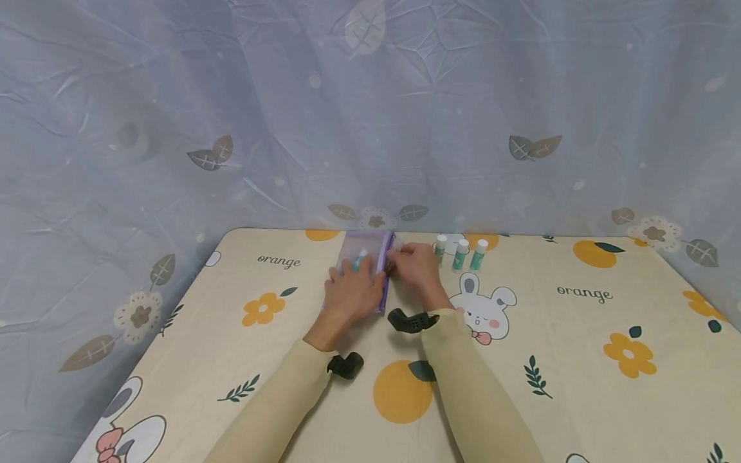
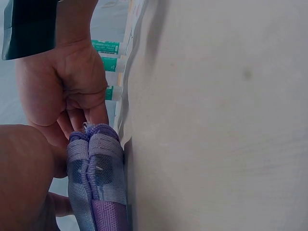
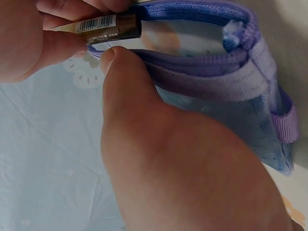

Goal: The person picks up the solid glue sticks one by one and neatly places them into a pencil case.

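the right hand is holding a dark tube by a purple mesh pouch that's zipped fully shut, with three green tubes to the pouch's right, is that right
Not quite: the pouch isn't zipped shut; its mouth gapes open, as the right wrist view shows. The right hand does hold a dark tube, with three green tubes to the pouch's right.

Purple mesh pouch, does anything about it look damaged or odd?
One thing: in the right wrist view, a pale, fuzzy tuft sticks up at a corner of the opening of the pouch. It may be a frayed zipper end, though I can't be sure; the woven trim nearby looks neat. No spill shows.
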Tool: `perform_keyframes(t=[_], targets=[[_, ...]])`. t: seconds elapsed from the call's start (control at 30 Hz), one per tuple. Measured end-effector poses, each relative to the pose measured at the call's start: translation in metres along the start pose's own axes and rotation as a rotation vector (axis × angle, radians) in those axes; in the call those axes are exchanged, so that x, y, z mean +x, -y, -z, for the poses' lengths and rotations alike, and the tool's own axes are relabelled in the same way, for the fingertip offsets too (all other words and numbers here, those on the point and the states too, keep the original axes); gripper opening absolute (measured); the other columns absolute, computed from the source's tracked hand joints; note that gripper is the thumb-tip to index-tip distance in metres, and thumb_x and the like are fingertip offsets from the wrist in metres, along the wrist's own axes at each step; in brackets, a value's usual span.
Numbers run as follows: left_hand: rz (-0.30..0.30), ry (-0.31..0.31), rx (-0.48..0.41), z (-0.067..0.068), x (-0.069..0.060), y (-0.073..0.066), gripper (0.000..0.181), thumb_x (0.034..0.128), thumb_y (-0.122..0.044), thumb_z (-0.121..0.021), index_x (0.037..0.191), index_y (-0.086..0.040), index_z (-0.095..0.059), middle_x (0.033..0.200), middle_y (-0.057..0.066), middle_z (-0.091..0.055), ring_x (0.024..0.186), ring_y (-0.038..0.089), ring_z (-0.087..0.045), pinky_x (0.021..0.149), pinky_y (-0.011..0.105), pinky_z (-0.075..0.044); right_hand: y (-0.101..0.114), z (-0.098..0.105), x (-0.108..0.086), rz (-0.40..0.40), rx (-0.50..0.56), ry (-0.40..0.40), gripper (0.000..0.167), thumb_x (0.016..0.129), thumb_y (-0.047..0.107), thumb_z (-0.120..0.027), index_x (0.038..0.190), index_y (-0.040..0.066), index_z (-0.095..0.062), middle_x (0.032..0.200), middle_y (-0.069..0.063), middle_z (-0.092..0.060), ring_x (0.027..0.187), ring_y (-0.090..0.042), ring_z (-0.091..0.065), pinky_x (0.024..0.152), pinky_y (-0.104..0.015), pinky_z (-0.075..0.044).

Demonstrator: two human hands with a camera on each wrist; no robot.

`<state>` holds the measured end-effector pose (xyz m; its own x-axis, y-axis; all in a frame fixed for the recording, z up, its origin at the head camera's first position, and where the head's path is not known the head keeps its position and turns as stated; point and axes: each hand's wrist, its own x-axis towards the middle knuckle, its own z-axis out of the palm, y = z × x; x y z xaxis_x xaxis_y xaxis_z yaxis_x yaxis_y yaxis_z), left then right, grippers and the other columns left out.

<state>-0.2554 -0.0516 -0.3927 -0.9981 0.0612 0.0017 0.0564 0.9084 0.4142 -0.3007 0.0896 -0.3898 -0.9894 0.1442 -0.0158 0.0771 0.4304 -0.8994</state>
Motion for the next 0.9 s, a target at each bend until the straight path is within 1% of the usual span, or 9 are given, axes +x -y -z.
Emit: perform_keyframes(t=[0.23,0.33,0.47,0.5,0.57,0.7,0.8,0.9], targets=[[0.003,-0.002,0.007,-0.0004,0.0003,-0.0004,0.062,0.1111,-0.051,-0.039,0.163,-0.017,-0.041,0.151,0.031,-0.047,0.129,0.054,-0.047,0.106,0.065,-0.042,-0.0024,-0.0011,0.0005,-0.003,0.036,0.036,0.028,0.101,0.022,-0.070,0.109,-0.003,-0.080,0.097,-0.018,-0.081,0.079,-0.016,-0.069,0.070,-0.021,-0.048],[0.004,-0.003,0.008,-0.0005,0.0000,-0.0006,0.062,0.1110,-0.051,-0.039,0.163,-0.017,-0.041,0.151,0.031,-0.047,0.129,0.054,-0.047,0.106,0.065,-0.042,-0.0032,-0.0016,-0.0001,-0.009,0.057,0.045,0.026,0.101,0.020,-0.070,0.105,-0.004,-0.080,0.091,-0.015,-0.080,0.076,-0.014,-0.068,0.068,-0.021,-0.048],[0.006,-0.003,0.005,-0.0001,-0.0005,-0.0013,0.062,0.1110,-0.051,-0.040,0.163,-0.017,-0.041,0.150,0.031,-0.048,0.129,0.054,-0.047,0.106,0.065,-0.042,-0.0044,-0.0033,-0.0009,-0.034,0.132,0.058,0.024,0.102,0.017,-0.069,0.100,-0.006,-0.078,0.083,-0.009,-0.075,0.072,-0.010,-0.067,0.067,-0.019,-0.051],[0.007,-0.003,0.006,0.0000,-0.0006,-0.0015,0.062,0.1110,-0.051,-0.040,0.163,-0.017,-0.041,0.150,0.031,-0.048,0.129,0.053,-0.047,0.106,0.065,-0.042,-0.0047,-0.0038,-0.0011,-0.050,0.150,0.062,0.024,0.102,0.017,-0.069,0.102,-0.005,-0.078,0.085,-0.007,-0.074,0.074,-0.010,-0.068,0.067,-0.018,-0.053],[0.008,-0.003,0.006,0.0000,-0.0004,-0.0017,0.062,0.1110,-0.051,-0.040,0.163,-0.017,-0.042,0.150,0.031,-0.048,0.129,0.053,-0.048,0.106,0.065,-0.042,-0.0053,-0.0050,-0.0013,-0.079,0.196,0.067,0.024,0.103,0.015,-0.068,0.105,-0.006,-0.077,0.090,-0.009,-0.074,0.077,-0.011,-0.068,0.070,-0.020,-0.057],[0.008,-0.006,0.007,-0.0004,-0.0002,-0.0013,0.061,0.1111,-0.050,-0.039,0.162,-0.017,-0.042,0.148,0.031,-0.049,0.129,0.054,-0.048,0.106,0.065,-0.042,-0.0056,-0.0053,-0.0012,-0.154,0.244,0.079,0.026,0.105,0.016,-0.065,0.116,-0.006,-0.076,0.110,-0.018,-0.076,0.092,-0.017,-0.071,0.081,-0.026,-0.062],[0.005,-0.010,0.006,-0.0002,-0.0007,-0.0010,0.061,0.1109,-0.050,-0.040,0.162,-0.017,-0.042,0.148,0.032,-0.049,0.129,0.054,-0.048,0.106,0.065,-0.042,-0.0047,-0.0041,-0.0026,-0.185,0.285,0.096,0.029,0.105,0.015,-0.064,0.122,-0.007,-0.074,0.120,-0.022,-0.074,0.100,-0.020,-0.071,0.086,-0.029,-0.063],[0.001,-0.015,0.005,0.0002,-0.0012,-0.0007,0.061,0.1106,-0.049,-0.041,0.161,-0.016,-0.043,0.148,0.032,-0.049,0.128,0.054,-0.048,0.105,0.066,-0.043,-0.0041,-0.0033,-0.0051,-0.195,0.317,0.115,0.030,0.102,0.014,-0.066,0.122,-0.007,-0.074,0.114,-0.019,-0.075,0.095,-0.018,-0.070,0.081,-0.025,-0.062]])
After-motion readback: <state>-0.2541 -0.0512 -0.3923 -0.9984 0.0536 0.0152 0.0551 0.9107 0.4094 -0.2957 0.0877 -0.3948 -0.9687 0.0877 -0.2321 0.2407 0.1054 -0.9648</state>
